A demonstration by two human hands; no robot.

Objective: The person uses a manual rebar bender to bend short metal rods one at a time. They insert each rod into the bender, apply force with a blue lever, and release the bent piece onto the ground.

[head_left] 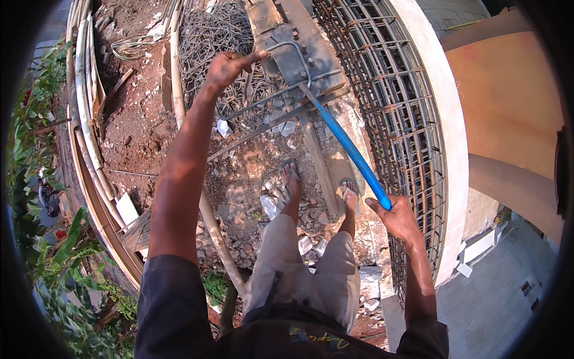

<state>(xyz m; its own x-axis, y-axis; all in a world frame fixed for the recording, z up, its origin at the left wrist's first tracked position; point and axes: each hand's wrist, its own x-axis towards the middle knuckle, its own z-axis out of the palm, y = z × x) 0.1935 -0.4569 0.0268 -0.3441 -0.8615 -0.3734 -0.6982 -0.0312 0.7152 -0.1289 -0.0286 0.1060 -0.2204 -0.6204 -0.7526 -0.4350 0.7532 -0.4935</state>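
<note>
My right hand is wrapped around the lower end of a long bending lever with a blue sleeve. The lever's bare metal head meets a thin steel bar at the edge of a dark steel plate bolted on a timber bench. Across that plate runs a bent steel rod, curved round near the bolts. Out ahead, my left hand is closed, thumb and forefinger at the rod's left end; the exact grip is partly hidden.
Beyond my left hand lies a heap of bent steel pieces. Long rebar cages stand along a pale wall on the right. Bamboo poles edge the left side. Rubble and white stone chunks surround my sandalled feet.
</note>
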